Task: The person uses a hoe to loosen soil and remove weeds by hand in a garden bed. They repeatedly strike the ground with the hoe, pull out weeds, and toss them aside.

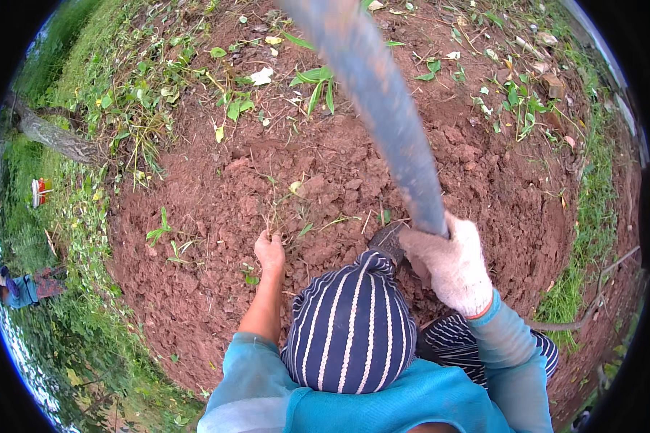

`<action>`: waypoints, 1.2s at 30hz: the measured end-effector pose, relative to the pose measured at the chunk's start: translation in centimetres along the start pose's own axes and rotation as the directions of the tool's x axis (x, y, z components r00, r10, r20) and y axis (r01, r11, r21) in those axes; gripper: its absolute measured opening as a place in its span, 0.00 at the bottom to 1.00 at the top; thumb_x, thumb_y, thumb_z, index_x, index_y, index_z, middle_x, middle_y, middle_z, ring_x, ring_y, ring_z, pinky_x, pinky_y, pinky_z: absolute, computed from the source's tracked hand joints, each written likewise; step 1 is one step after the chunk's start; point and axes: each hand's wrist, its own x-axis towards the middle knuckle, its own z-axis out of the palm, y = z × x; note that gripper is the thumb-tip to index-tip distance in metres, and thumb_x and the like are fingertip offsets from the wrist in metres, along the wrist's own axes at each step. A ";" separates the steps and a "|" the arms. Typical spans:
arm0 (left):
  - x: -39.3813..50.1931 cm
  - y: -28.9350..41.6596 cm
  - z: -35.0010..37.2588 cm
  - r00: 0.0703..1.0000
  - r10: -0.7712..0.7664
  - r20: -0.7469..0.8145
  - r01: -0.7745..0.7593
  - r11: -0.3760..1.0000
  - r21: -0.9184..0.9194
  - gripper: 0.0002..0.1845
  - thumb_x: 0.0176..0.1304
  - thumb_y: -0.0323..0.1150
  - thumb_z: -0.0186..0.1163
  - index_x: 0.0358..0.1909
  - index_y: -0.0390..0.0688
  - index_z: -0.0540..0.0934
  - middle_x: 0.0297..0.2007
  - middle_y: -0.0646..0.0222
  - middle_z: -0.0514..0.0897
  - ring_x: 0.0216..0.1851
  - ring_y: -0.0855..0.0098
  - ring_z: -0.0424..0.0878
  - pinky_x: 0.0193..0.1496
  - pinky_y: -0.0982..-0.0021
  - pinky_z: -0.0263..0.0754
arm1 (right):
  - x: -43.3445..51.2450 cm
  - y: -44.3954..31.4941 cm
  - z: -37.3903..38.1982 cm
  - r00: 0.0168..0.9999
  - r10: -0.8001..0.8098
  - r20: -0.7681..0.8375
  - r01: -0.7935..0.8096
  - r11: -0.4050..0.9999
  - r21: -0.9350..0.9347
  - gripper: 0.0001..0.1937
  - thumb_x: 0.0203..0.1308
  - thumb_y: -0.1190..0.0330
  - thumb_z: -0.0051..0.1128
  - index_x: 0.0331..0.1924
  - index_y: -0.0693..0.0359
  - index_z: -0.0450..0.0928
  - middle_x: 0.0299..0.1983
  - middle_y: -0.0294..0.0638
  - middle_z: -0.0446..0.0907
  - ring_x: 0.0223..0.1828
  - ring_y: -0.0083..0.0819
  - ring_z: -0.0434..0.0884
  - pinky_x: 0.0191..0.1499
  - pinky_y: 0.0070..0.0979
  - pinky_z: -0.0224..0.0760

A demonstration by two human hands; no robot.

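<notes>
My bare left hand (270, 250) pinches the stems of a thin uprooted weed (273, 208) over broken reddish soil (211, 189). On my right hand (455, 265) is a dirty, whitish knit glove, and its fingers close around a thick, soil-marked pole (384, 108). The pole rises from that hand to the top edge of the view, blurred along its upper part; whether it is a tool's handle I cannot tell. Between the hands is my raised knee in dark striped cloth (352, 325), with a dark shoe (388, 242) beyond it on the soil.
Pulled weeds and leaves (238, 103) lie across the far soil. A tree trunk (59, 135) stands at the left, near a red and white container (41, 192). Another person (27, 289) is farther off at left. Grass (590, 216) and a thin branch (569, 325) are at right.
</notes>
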 end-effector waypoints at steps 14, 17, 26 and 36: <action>-1.8 -1.7 -0.8 0.997 -0.050 0.062 0.049 0.999 0.015 0.15 0.57 0.33 0.60 0.42 0.34 0.80 0.30 0.55 0.84 0.33 0.64 0.82 0.41 0.64 0.73 | 0.1 15.4 7.0 0.938 -0.117 0.326 0.234 0.908 -0.347 0.20 0.60 0.65 0.48 0.58 0.53 0.71 0.44 0.56 0.79 0.43 0.50 0.81 0.45 0.36 0.76; -1.7 -1.8 0.1 0.999 -0.031 0.008 0.029 0.980 0.196 0.14 0.55 0.33 0.59 0.40 0.36 0.81 0.30 0.52 0.84 0.33 0.56 0.82 0.42 0.61 0.74 | -3.6 13.4 4.1 0.922 0.041 0.385 0.209 0.784 -0.585 0.18 0.60 0.71 0.45 0.55 0.53 0.72 0.34 0.53 0.78 0.35 0.49 0.81 0.36 0.38 0.77; -1.6 -2.1 0.2 0.999 -0.038 -0.011 0.039 0.989 0.141 0.15 0.56 0.36 0.59 0.40 0.37 0.81 0.33 0.49 0.84 0.37 0.51 0.82 0.44 0.58 0.74 | 2.6 -2.7 1.2 0.989 -0.124 -0.081 0.147 0.899 0.412 0.16 0.65 0.62 0.46 0.23 0.60 0.67 0.12 0.32 0.62 0.10 0.19 0.61 0.11 0.19 0.51; -1.5 -1.7 0.2 1.000 -0.009 0.017 0.005 0.968 0.250 0.15 0.58 0.36 0.58 0.41 0.36 0.81 0.33 0.49 0.84 0.38 0.50 0.82 0.45 0.57 0.73 | 5.6 12.8 7.8 0.951 -0.110 0.289 0.178 0.959 -0.222 0.20 0.67 0.70 0.36 0.61 0.49 0.68 0.39 0.54 0.78 0.38 0.42 0.79 0.43 0.35 0.72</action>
